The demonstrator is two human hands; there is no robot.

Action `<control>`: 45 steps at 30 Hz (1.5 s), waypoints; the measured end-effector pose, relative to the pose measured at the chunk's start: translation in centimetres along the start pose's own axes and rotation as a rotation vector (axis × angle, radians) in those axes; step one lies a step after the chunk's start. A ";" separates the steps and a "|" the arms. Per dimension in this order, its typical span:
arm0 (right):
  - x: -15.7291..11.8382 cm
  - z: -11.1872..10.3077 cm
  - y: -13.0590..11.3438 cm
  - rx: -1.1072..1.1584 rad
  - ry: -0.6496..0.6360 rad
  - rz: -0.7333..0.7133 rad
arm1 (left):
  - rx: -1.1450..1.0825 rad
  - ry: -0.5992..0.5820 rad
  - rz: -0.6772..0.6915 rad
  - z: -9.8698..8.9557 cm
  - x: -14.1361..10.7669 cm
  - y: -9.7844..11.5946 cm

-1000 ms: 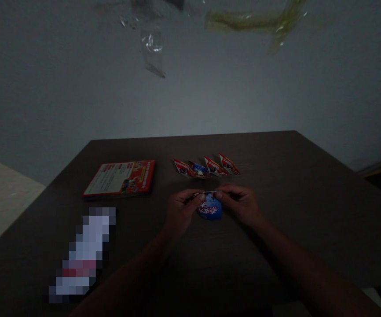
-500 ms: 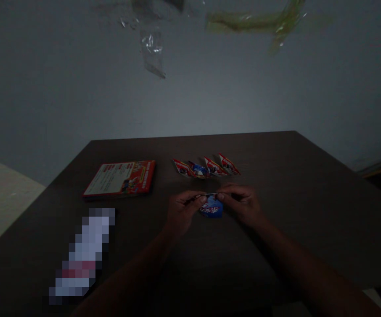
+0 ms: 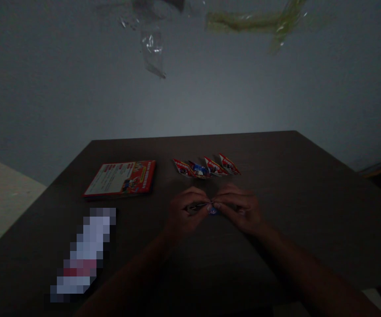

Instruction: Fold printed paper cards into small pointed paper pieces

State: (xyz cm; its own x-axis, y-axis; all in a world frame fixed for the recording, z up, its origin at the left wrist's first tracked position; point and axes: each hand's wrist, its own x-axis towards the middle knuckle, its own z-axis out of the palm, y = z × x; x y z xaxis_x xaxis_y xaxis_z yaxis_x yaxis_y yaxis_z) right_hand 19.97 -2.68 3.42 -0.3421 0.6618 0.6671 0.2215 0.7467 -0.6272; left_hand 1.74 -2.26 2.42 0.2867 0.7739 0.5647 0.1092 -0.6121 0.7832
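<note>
Both hands are closed in a pinch on one small blue piece (image 3: pixel 213 211); thumbs and fingertips almost meet. It sits between left hand (image 3: pixel 185 213) and right hand (image 3: pixel 239 209), mid-table, on the wearer's side of the printed row (image 3: pixel 199 169). Key relation: the pinched edge runs crosswise, left hand to right hand, and the blue face shows just below the thumb tips, toward the wearer. Neither hand is clearly nearer; the grip looks shared. Light is dim and fingers cover most of it, so I can't call its full outline or long axis.

Materials: blue piece looks thin, like card or film. Row is four pointed, slanted pieces, glossy print, mostly red with one blue, set side by side. Red-and-white printed slab (image 3: pixel 111 178) to the left: flat, rectangular, some thickness. Pixelated pale oblong (image 3: pixel 85 251) nearer the wearer, content masked. Tabletop (image 3: pixel 259 264) is dark, faint wood-like grain. Wall behind (image 3: pixel 226 97) is matte grey, with shiny yellowish tape (image 3: pixel 243 22) up top.
</note>
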 end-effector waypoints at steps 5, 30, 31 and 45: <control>0.1 -0.4 0.2 -0.073 -0.023 -0.135 | 0.048 -0.017 0.110 -0.2 0.3 0.2; -0.4 -0.9 0.7 0.074 0.120 0.102 | 0.019 0.001 0.016 -1.4 0.2 -1.0; -0.4 -0.8 0.7 0.082 0.123 0.118 | -0.006 0.004 0.013 -1.3 0.2 -1.2; -0.2 0.0 0.4 0.063 0.079 0.090 | 0.041 0.015 0.058 -0.6 0.2 -0.2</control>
State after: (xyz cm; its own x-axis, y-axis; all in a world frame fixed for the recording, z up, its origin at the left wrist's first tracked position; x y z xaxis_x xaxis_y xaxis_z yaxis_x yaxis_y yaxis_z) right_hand 20.15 -2.49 3.01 -0.2497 0.7307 0.6354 0.1891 0.6804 -0.7080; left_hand 1.17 -1.87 2.56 0.2790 0.7392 0.6130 0.1323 -0.6618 0.7379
